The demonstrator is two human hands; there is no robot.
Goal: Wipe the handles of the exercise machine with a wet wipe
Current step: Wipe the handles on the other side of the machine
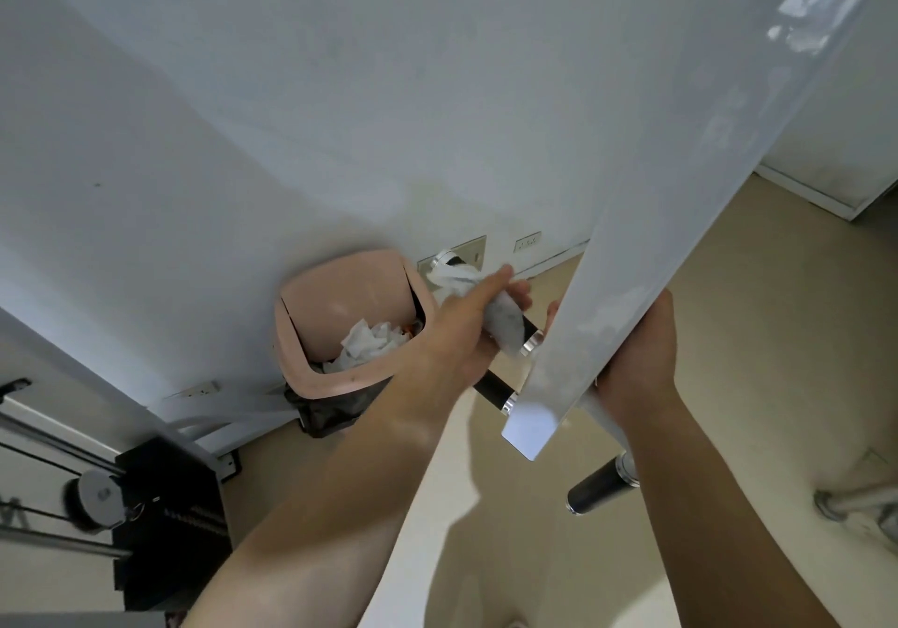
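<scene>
A white machine arm slants down from the upper right, with black handles sticking out near its lower end. My left hand is wrapped around the upper black handle with a crumpled white wet wipe pressed against it. A second black handle juts out just below. My right hand grips the arm's far edge, its fingers hidden behind the metal. A third black handle hangs lower on the right.
A pink bin with a black liner and crumpled white tissues stands against the white wall, left of the handles. A black weight stack with cables and a pulley sits at lower left. Wall sockets are behind.
</scene>
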